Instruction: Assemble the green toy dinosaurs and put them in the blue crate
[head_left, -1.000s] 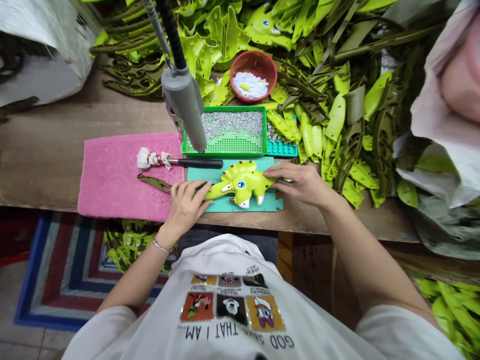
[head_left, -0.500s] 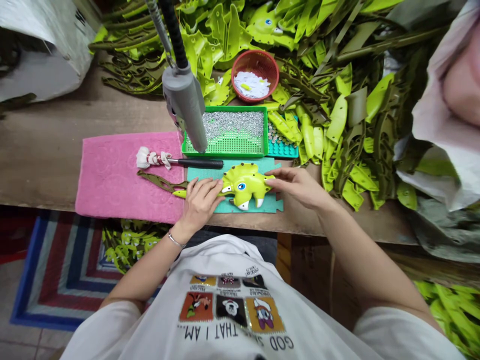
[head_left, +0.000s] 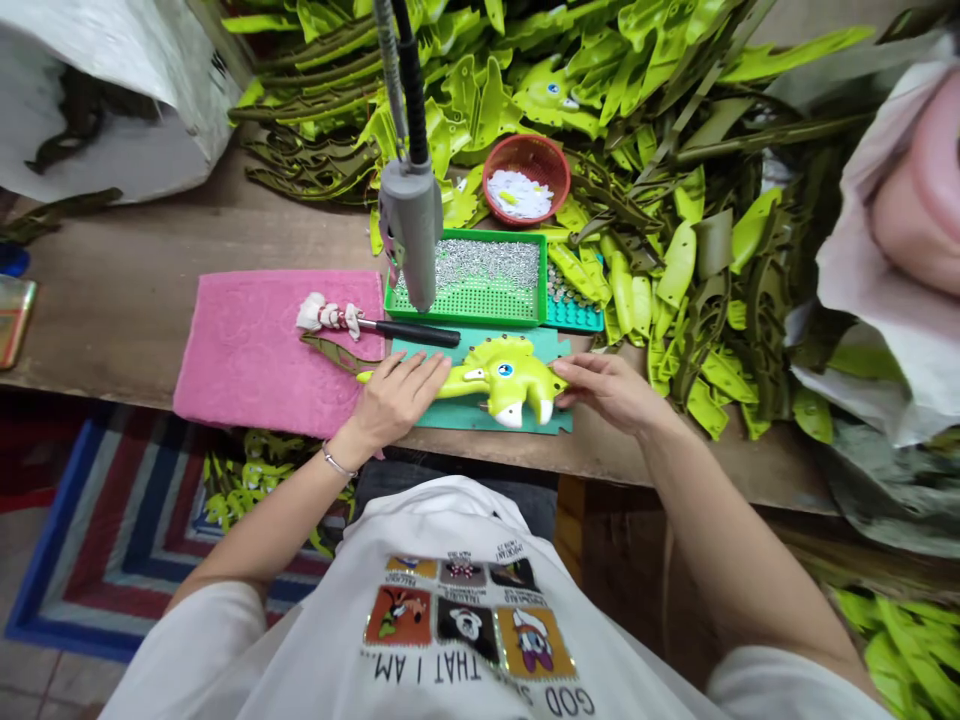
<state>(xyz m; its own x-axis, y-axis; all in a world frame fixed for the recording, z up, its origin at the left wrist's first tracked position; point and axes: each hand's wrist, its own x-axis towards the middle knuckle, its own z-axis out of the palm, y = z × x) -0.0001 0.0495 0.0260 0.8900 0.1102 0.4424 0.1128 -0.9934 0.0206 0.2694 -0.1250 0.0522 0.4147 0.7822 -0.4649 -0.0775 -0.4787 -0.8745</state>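
Observation:
A lime-green plastic triceratops toy (head_left: 504, 380) lies on a teal mat (head_left: 480, 416), its long tail pointing left. My left hand (head_left: 397, 395) is closed over the tail and holds it against the mat. My right hand (head_left: 609, 388) grips the toy's rear end with its fingertips. Just beyond the left hand, a black-handled tool (head_left: 416, 334) with a white cloth-wrapped end (head_left: 326, 316) rests partly on a pink towel (head_left: 255, 350).
Above the mat stand a green tray of silver studs (head_left: 466, 300) and a hanging grey tool (head_left: 410, 222). Heaped lime and olive plastic parts (head_left: 675, 250) cover the table's far side around a red basket (head_left: 526, 178). The wooden table's front edge (head_left: 600, 462) runs below my hands.
The toy has turned a little between my hands, and its tail now lies under my left hand. The whole view has shifted as my head moved.

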